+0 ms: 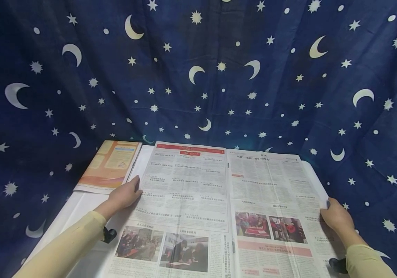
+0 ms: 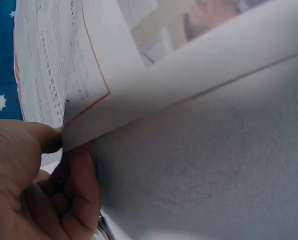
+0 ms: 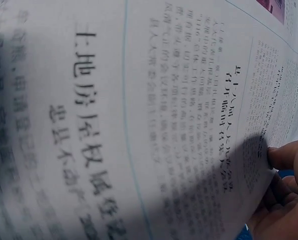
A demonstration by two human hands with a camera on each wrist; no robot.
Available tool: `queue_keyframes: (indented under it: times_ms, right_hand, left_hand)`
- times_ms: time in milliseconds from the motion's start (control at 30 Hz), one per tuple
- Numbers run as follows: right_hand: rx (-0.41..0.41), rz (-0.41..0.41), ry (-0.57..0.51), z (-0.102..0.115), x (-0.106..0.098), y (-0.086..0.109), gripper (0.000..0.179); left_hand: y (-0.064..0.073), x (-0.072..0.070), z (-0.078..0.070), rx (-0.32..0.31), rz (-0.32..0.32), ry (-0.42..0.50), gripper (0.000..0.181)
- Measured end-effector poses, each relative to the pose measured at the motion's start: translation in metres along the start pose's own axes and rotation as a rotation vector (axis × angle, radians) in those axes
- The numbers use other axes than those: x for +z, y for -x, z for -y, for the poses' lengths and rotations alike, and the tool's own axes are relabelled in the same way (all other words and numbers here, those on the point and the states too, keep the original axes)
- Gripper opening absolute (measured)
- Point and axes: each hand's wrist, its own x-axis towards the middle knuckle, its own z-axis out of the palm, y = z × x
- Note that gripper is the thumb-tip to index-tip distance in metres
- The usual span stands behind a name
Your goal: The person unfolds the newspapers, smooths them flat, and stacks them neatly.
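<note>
A wide newspaper (image 1: 193, 216) lies spread open in front of me, its print upside down in the head view, with a fold down the middle. My left hand (image 1: 124, 195) pinches its left edge. In the left wrist view, the thumb and curled fingers of that hand (image 2: 43, 180) grip a corner of the sheet (image 2: 123, 105), lifted over a grey-white surface. At the opposite edge, my right hand (image 1: 338, 218) holds the paper. The right wrist view shows its thumb on top of the printed page (image 3: 189, 100) and the other fingers curled beneath.
An orange printed booklet or folded sheet (image 1: 106, 166) lies at the back left, beside the newspaper. Both rest over a white table (image 1: 76, 212). A dark blue curtain (image 1: 170, 73) with moons and stars hangs behind and on both sides.
</note>
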Motion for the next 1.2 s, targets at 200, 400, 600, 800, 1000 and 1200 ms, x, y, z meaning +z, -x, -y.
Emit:
queue_keyframes:
  times_ms: [200,400,600,800,1000,1200]
  right_hand:
    - [-0.018,-0.031,0.049,0.003,-0.006,0.0,0.069]
    - [-0.21,-0.017,0.021,0.021,-0.008,0.008,0.077]
    - [-0.442,0.126,0.072,0.068,0.01,0.028,0.091]
    - [-0.53,0.193,0.146,0.097,0.029,0.044,0.1]
    - [-0.526,0.25,0.155,0.1,0.036,0.045,0.102]
    - [-0.526,0.257,0.149,0.093,0.039,0.047,0.103]
  left_hand:
    - [0.005,-0.006,-0.005,0.064,-0.097,-0.128,0.073]
    - [0.016,-0.002,-0.018,0.271,-0.163,-0.076,0.08]
    - [0.024,0.016,-0.032,0.437,-0.023,-0.097,0.089]
    - [0.025,0.027,-0.035,0.425,0.069,-0.146,0.093]
    - [0.025,0.029,-0.035,0.408,0.081,-0.16,0.093]
    - [0.026,0.034,-0.034,0.421,0.06,-0.153,0.092]
